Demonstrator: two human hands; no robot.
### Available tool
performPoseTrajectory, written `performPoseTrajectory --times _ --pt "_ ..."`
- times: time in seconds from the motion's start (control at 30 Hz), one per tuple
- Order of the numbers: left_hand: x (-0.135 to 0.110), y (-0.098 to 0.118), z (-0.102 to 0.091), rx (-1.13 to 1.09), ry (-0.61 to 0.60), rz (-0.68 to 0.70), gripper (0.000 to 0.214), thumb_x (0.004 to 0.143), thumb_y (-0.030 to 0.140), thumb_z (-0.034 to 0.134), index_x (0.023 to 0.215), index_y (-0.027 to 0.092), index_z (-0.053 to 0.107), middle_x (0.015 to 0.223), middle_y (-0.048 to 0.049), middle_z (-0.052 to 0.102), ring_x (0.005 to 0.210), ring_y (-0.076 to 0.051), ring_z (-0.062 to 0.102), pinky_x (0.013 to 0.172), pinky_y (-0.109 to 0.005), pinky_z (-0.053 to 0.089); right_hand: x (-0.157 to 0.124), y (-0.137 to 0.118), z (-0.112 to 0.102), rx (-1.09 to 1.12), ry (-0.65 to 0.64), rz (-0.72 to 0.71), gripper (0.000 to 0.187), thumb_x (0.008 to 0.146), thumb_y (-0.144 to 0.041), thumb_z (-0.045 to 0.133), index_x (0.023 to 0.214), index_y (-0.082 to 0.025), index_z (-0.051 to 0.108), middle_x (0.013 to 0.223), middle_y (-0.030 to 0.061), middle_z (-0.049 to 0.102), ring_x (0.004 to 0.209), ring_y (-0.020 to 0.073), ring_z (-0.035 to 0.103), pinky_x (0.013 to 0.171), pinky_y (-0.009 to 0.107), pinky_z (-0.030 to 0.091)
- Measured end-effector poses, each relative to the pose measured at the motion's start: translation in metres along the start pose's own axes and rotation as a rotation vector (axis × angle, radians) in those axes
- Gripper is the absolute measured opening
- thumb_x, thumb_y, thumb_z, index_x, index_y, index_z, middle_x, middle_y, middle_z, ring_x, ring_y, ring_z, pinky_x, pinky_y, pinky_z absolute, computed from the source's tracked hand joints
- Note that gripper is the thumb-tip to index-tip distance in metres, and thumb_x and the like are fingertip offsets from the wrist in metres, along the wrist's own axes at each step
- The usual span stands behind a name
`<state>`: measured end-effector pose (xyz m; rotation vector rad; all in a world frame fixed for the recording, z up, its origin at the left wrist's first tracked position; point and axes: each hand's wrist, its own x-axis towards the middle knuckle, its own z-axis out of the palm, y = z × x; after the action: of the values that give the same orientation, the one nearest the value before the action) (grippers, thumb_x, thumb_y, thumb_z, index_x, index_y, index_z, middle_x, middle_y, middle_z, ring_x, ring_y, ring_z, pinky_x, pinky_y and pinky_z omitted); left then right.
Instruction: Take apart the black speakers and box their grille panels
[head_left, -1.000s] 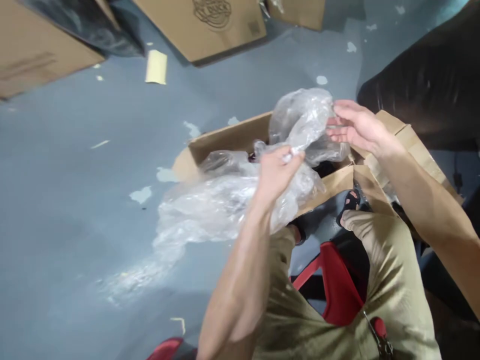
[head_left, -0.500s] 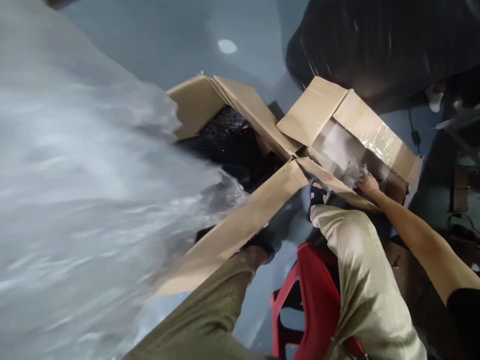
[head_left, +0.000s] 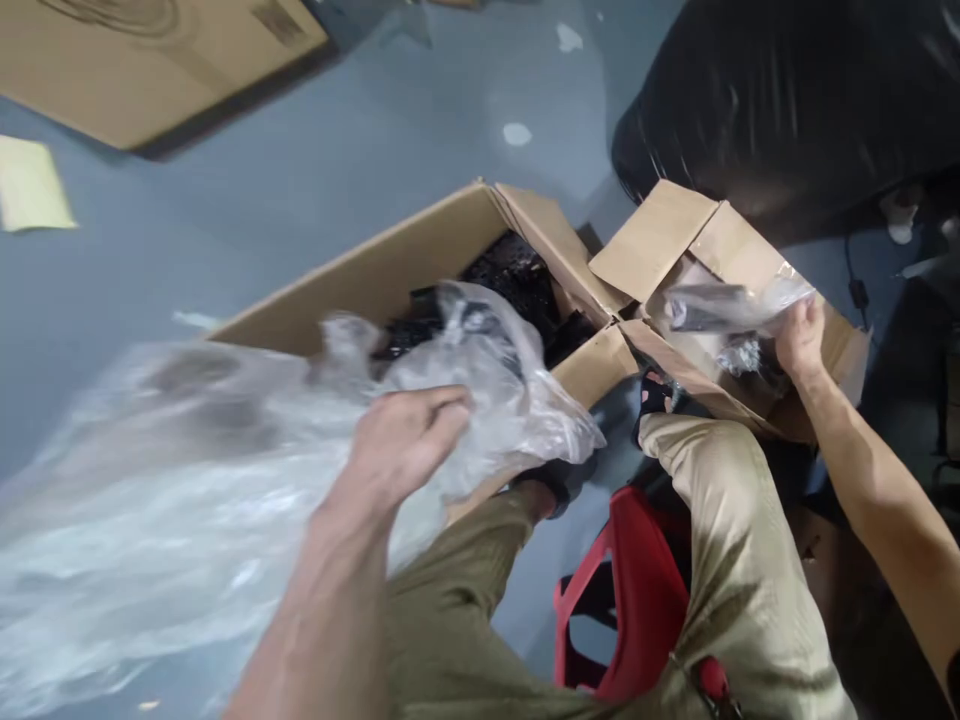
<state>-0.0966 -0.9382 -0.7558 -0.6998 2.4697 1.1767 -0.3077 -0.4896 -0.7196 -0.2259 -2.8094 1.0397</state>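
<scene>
My left hand is curled over a large, crumpled clear plastic sheet, which spreads left over the floor and across the box's near edge. An open cardboard box lies in front of me, with dark knobbly items inside. At the box's right end, my right hand pinches a clear plastic wrap around a dark elongated item. Another small wrapped piece lies below it.
A black bag rises at the upper right. A cardboard sheet and a yellow paper scrap lie on the blue-grey floor. My khaki-clad knee and a red stool are close below.
My view has swung back left. The plastic sheet has dropped from a blurred sweep across the left side to lie over the box edge. My right hand has risen with the wrapped item.
</scene>
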Motion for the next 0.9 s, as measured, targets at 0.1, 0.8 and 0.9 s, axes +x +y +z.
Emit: performPoseTrajectory --times 0.1,0.8,0.9 --pt "-0.002 0.01 0.004 0.107 -0.064 0.077 0.038 0.085 0.05 0.042 0.057 0.025 0.051 0.059 -0.0033 0.059 0.069 -0.025 0.058 0.069 -0.033 0.038 -0.003 -0.084 0.006 0.478 0.126 -0.046 0.02 0.098 -0.021 0.041 0.104 -0.024 0.06 0.112 0.01 0.072 0.113 0.0229 0.073 0.102 0.039 0.059" --pt "-0.007 -0.007 0.013 0.113 0.095 0.17 0.026 0.097 0.042 0.063 0.104 0.021 0.076 0.101 -0.0118 0.081 0.101 -0.033 0.076 0.086 -0.038 0.051 -0.127 -0.351 0.14 0.657 -0.864 0.155 0.039 0.11 -0.026 0.029 0.112 -0.022 0.067 0.083 0.0065 0.068 0.093 0.0244 0.073 0.079 0.04 0.063" --pt "-0.017 0.017 0.027 0.105 0.008 0.15 0.057 0.087 0.065 0.074 0.119 0.017 0.072 0.101 -0.0158 0.081 0.105 -0.039 0.076 0.09 -0.043 0.052 -0.138 -0.346 0.161 0.518 -0.86 0.068 0.023 0.106 -0.047 0.058 0.117 -0.028 0.066 0.081 0.0053 0.068 0.096 0.0279 0.073 0.077 0.04 0.065"
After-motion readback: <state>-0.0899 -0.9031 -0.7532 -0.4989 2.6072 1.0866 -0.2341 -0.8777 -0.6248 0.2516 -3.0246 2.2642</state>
